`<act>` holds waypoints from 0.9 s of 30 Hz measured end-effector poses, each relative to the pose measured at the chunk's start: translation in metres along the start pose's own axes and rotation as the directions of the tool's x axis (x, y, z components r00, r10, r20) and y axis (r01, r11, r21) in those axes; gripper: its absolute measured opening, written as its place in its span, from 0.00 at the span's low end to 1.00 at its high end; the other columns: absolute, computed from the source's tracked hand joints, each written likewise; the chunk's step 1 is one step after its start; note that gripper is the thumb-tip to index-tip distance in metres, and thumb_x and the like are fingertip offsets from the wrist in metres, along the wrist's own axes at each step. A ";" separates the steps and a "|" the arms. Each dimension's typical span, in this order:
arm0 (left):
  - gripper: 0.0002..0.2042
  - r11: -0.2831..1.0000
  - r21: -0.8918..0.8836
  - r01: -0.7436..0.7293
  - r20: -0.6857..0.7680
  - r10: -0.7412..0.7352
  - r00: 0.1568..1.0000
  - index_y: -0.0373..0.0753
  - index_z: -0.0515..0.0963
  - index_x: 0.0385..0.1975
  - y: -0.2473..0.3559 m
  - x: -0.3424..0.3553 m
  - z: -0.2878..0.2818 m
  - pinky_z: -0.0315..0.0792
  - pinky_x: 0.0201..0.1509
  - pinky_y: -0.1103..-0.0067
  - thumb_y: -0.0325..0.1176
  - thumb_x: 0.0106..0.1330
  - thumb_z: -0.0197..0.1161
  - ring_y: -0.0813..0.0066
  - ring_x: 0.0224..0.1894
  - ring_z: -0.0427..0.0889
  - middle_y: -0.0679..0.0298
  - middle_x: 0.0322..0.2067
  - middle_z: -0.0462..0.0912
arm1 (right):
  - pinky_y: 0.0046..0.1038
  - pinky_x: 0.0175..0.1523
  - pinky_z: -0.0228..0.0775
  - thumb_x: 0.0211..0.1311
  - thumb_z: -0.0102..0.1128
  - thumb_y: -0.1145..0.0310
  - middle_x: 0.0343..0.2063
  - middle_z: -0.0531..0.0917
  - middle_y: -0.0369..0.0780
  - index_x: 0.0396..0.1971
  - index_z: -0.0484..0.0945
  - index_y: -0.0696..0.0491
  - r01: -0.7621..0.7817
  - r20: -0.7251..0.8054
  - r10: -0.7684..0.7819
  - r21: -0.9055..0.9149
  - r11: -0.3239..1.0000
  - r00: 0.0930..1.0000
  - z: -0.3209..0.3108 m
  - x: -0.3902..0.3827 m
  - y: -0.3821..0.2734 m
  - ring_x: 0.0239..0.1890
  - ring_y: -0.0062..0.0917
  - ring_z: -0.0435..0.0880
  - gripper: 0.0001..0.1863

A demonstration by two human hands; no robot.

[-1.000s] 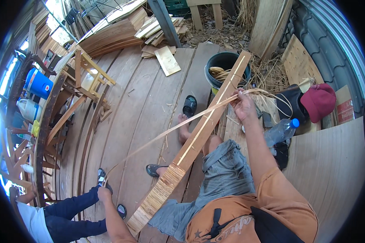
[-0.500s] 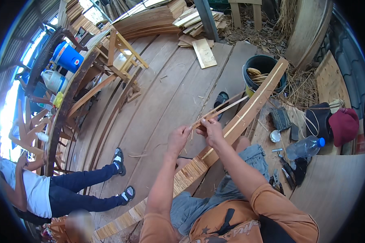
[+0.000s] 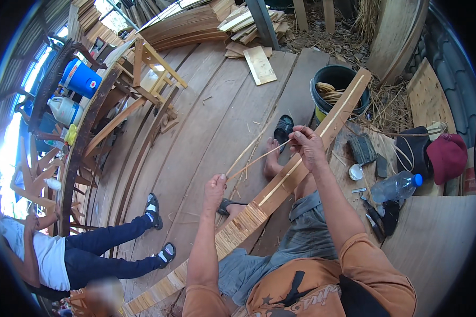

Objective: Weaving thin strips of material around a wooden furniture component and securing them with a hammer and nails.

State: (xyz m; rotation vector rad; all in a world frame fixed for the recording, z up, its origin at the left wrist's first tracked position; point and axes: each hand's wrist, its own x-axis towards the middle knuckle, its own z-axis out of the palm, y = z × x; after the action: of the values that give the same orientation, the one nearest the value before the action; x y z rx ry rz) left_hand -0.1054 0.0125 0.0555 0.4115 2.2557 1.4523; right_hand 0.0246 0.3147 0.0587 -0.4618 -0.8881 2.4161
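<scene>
My left hand (image 3: 215, 190) is closed on the end of a thin tan strip (image 3: 254, 161), which runs up to my right hand (image 3: 308, 145). The right fingers pinch the strip's other end. A second pale thin strip (image 3: 248, 148) slants up and away from my left hand. Under my arms and between my legs lies a long wooden beam (image 3: 337, 122). A narrow pale line runs along its far part, and its nearer part is covered with packed crosswise strips (image 3: 231, 232).
Beyond the beam stands a dark bucket (image 3: 335, 79) holding coiled strips. On my right are a plastic bottle (image 3: 396, 186), a small white tub (image 3: 356, 172), hand tools (image 3: 374, 219) and a maroon cap (image 3: 448, 160). Another person (image 3: 106, 240) is at the left, near a cluttered workbench (image 3: 79, 158).
My hands were close together on the strips; now they are apart. The right has moved up and right with one strip end, the left down and left. My view has shifted slightly.
</scene>
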 end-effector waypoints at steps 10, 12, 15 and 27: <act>0.12 0.388 0.748 -0.538 0.139 0.701 0.700 0.37 0.76 0.44 0.073 0.105 -0.014 0.68 0.50 0.62 0.32 0.66 0.49 0.51 0.47 0.75 0.51 0.43 0.77 | 0.20 0.22 0.76 0.64 0.52 0.72 0.24 0.78 0.38 0.34 0.72 0.55 0.066 -0.386 -0.076 -0.041 0.997 0.919 0.023 -0.009 -0.011 0.22 0.20 0.81 0.03; 0.13 0.237 0.889 -0.392 0.042 0.810 0.585 0.36 0.75 0.44 0.177 0.104 0.018 0.67 0.52 0.63 0.31 0.61 0.54 0.53 0.50 0.73 0.51 0.47 0.74 | 0.21 0.24 0.78 0.63 0.52 0.74 0.26 0.78 0.39 0.35 0.70 0.55 0.177 -0.419 -0.150 0.027 0.984 0.895 0.012 -0.019 -0.010 0.24 0.23 0.82 0.03; 0.13 0.149 0.963 -0.223 -0.068 0.940 0.335 0.39 0.75 0.43 0.189 0.103 0.024 0.69 0.46 0.61 0.39 0.63 0.54 0.53 0.46 0.76 0.50 0.43 0.77 | 0.22 0.26 0.79 0.62 0.52 0.76 0.27 0.79 0.40 0.34 0.68 0.54 0.071 -0.451 0.011 0.164 0.984 0.893 0.023 -0.039 0.022 0.26 0.26 0.82 0.03; 0.09 0.833 -0.463 0.303 0.162 -0.256 0.953 0.35 0.74 0.37 0.052 -0.100 0.078 0.72 0.27 0.82 0.34 0.67 0.55 0.81 0.25 0.78 0.64 0.26 0.80 | 0.24 0.30 0.80 0.66 0.51 0.68 0.28 0.81 0.38 0.35 0.72 0.54 -0.533 -0.056 0.569 0.285 0.797 0.821 0.042 -0.147 0.087 0.28 0.23 0.84 0.06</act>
State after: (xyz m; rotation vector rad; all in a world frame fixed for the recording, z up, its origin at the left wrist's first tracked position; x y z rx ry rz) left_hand 0.0213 0.0486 0.0941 -0.0140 1.7007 1.7184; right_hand 0.0924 0.1528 0.0501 -0.8787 -0.3915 2.9259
